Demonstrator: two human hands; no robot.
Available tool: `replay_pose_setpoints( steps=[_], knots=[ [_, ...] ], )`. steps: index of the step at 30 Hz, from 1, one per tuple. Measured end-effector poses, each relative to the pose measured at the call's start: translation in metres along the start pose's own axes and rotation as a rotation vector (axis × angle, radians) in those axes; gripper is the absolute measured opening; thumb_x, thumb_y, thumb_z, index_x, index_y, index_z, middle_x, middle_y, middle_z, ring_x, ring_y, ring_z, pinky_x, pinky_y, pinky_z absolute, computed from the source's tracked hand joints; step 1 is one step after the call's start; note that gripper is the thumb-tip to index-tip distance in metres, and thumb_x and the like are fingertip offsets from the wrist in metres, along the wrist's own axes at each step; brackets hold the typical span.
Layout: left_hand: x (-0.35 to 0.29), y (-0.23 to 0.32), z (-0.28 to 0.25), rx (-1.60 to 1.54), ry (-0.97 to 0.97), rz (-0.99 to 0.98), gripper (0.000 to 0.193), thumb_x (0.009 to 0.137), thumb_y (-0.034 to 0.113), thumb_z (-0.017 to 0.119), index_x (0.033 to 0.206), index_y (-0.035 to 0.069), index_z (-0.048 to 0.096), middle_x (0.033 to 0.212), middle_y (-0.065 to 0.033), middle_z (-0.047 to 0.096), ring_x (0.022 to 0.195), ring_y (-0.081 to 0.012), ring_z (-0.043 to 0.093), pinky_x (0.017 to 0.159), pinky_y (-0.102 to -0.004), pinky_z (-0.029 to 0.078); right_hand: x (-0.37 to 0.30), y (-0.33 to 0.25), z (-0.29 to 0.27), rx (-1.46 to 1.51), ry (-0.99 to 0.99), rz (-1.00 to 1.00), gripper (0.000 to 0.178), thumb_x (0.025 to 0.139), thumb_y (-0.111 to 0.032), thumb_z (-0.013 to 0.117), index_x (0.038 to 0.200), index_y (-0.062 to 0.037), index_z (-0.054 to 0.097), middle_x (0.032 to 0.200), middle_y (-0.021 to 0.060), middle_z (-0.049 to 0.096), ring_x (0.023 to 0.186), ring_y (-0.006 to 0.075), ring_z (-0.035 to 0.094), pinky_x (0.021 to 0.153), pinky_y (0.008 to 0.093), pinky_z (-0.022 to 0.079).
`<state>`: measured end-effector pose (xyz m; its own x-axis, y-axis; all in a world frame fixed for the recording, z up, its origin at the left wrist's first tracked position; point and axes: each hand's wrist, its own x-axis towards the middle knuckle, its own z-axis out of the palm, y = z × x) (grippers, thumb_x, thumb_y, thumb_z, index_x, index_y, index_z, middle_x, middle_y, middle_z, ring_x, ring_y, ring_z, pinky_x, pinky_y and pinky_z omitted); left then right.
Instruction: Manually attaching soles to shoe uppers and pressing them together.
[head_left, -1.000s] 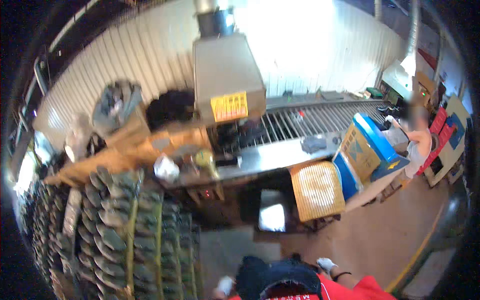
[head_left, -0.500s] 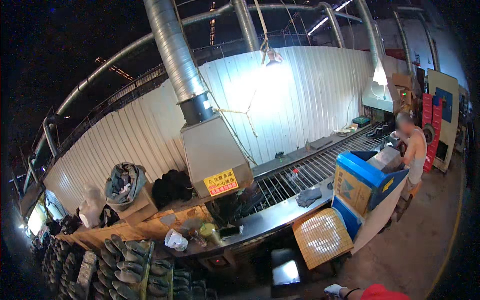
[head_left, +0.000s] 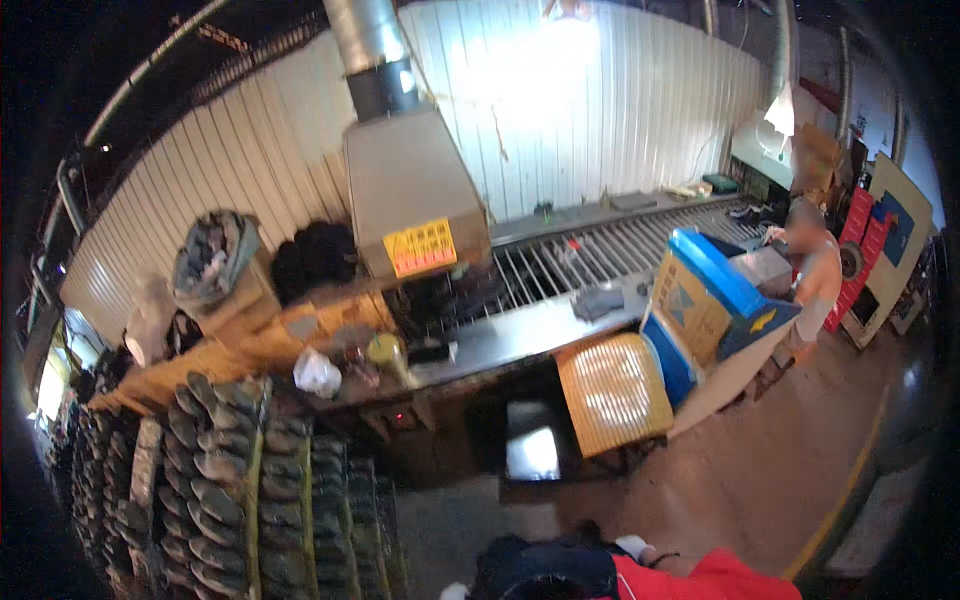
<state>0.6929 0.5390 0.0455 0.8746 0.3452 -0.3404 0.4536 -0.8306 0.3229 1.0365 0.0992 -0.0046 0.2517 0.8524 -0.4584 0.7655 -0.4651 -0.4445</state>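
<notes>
My right hand (head_left: 632, 546), in a white glove with a dark band at the wrist, comes in at the lower edge beside a red sleeve (head_left: 725, 578). It is small and blurred, so its fingers do not show clearly. Dark cloth (head_left: 545, 572) lies just left of it; whether the hand touches it I cannot tell. A small white patch (head_left: 453, 592) at the bottom edge is probably my gloved left hand, with its fingers out of sight. Nearest in front are a stool with a slatted, yellowish seat (head_left: 615, 395) and a dark box with a bright panel (head_left: 532, 453).
Racks of dark shoe-shaped pieces (head_left: 215, 490) stand at left. Behind runs a roller conveyor (head_left: 560, 262) with a metal edge and a grey hood (head_left: 415, 185). A dark grey cloth (head_left: 597, 303) lies on the edge. A co-worker (head_left: 812, 270) stands at right by a blue-topped carton (head_left: 690, 300).
The view has tipped downward, so the bench and racks sit higher in it. More of the red sleeve, the gloved right hand and the dark cloth now show at the bottom.
</notes>
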Motion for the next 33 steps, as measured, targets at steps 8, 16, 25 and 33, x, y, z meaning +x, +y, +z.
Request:
replay_pose_setpoints(
  steps=[8, 16, 25, 33],
  knots=[
    [-0.086, 0.016, 0.075, -0.389, -0.023, -0.186, 0.029, 0.094, 0.031, 0.058, 0.082, 0.006, 0.067, 0.070, -0.0142, 0.064, 0.063, -0.0286, 0.064, 0.058, -0.0442, 0.049, 0.008, -0.010, 0.011, -0.089, -0.027, 0.091, 0.030, 0.093, -0.028, 0.054, 0.091, -0.0088, 0.077, 0.100, 0.0189, 0.075, 0.096, 0.0356, 0.073, 0.084, 0.0461, 0.058],
    [-0.092, 0.046, 0.021, -1.139, 0.001, -0.654, 0.012, 0.094, 0.014, 0.062, 0.100, 0.006, 0.068, 0.077, -0.0058, 0.064, 0.060, -0.0149, 0.058, 0.053, -0.0329, 0.049, 0.000, 0.024, 0.100, 0.174, 0.066, 0.354, 0.037, 0.092, -0.036, 0.052, 0.099, -0.0090, 0.076, 0.108, 0.0182, 0.073, 0.105, 0.0356, 0.069, 0.092, 0.0430, 0.054],
    [-0.027, 0.026, -0.029, -1.717, 0.459, -0.627, 0.034, 0.093, 0.011, 0.058, 0.126, 0.011, 0.060, 0.079, 0.0029, 0.053, 0.065, -0.0091, 0.050, 0.055, -0.0250, 0.043, -0.021, 0.000, 0.078, 0.154, -0.062, 0.283, 0.037, 0.097, -0.034, 0.048, 0.099, -0.0081, 0.073, 0.109, 0.0169, 0.073, 0.106, 0.0375, 0.068, 0.092, 0.0450, 0.052],
    [0.015, 0.182, -0.316, -2.205, 0.306, 0.477, 0.030, 0.098, 0.019, 0.062, 0.128, 0.011, 0.064, 0.096, -0.0007, 0.055, 0.077, -0.0127, 0.044, 0.073, -0.0273, 0.039, -0.006, 0.081, 0.139, -0.195, 0.221, 0.084, 0.018, 0.091, -0.020, 0.054, 0.087, -0.0096, 0.068, 0.095, 0.0186, 0.071, 0.088, 0.0379, 0.070, 0.074, 0.0470, 0.058]
  ],
)
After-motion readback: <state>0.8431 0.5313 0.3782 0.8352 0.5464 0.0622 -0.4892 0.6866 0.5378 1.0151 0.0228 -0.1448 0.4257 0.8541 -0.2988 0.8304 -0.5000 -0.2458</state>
